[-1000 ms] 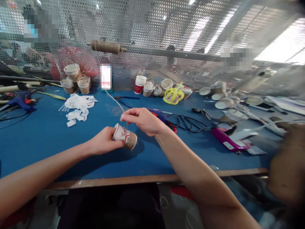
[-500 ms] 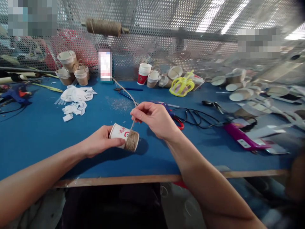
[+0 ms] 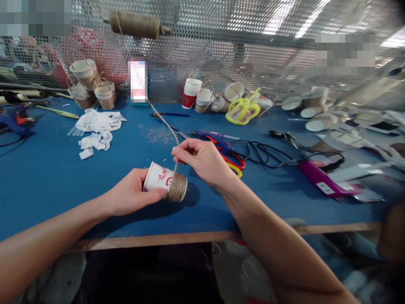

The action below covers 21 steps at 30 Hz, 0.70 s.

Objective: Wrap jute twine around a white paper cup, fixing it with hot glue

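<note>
A white paper cup (image 3: 157,176) with red print lies tilted on its side in my left hand (image 3: 134,191), thumb along its near side. Brown twine (image 3: 177,188) is wound in tight rows round the cup's base end, at the right. My right hand (image 3: 202,161) pinches the loose strand (image 3: 175,167) just above the cup, between thumb and fingertips. From there the strand runs up and left toward the phone at the back. My other left fingers are hidden behind the cup.
A twine spool (image 3: 136,25) hangs on the mesh wall behind a propped phone (image 3: 138,81). Twine-covered cups (image 3: 82,74), white scraps (image 3: 99,121), stacked red-and-white cups (image 3: 192,93) and a yellow frame (image 3: 242,110) stand behind. Right of my hands lie a glue gun (image 3: 215,138), scissors (image 3: 236,162) and a purple device (image 3: 325,179).
The cup has turned a little in my left hand, showing more of its red print. My right hand still pinches the strand, slightly lower. The view has shifted slightly.
</note>
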### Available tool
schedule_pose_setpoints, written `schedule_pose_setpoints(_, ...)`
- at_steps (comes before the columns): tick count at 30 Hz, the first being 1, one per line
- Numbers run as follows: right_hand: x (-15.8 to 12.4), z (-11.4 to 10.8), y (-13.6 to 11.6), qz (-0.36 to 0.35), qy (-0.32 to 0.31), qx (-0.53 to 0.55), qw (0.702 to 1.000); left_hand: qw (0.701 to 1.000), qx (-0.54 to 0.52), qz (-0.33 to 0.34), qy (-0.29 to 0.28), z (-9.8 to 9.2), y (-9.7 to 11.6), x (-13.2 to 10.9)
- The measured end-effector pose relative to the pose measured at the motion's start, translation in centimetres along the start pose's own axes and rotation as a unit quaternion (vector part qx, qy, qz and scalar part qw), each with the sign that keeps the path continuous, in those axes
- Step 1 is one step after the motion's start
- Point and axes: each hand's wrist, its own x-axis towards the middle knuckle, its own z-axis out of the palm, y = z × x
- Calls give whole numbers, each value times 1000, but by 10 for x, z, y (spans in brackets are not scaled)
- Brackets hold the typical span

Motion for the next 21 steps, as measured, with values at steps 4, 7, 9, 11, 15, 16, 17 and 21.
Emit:
schedule_pose_setpoints(4, -1, 1, 3, 6, -6, -9, 1000, 1000, 4, 12, 15, 2, 1, -1)
schedule_pose_setpoints(7, -1, 3, 4, 11, -15, -21, 1000, 1000, 12, 18, 12, 2, -1, -3)
schedule_pose_setpoints(9, -2, 4, 5, 16, -25, -29, 999, 999, 21, 24, 9, 2, -2, -4)
schedule_pose_setpoints(11, -2, 5, 4, 21, -33, -36, 999, 999, 28, 32, 10, 2, -4, -4)
schedule_pose_setpoints(15, -3, 7, 3, 23, -44, -59, 997, 997, 48, 67, 13, 2, -5, -4)
schedule_pose_setpoints(16, -3, 7, 3, 21, -46, -71, 996, 995, 60, 78, 19, 1, -6, -4)
schedule_pose_setpoints(17, -3, 7, 3, 19, -48, -85, 995, 994, 67, 86, 20, 1, -6, -3)
schedule_pose_setpoints(21, -4, 8, 3, 17, -52, -131, 990, 985, 114, 123, 33, 0, -8, -3)
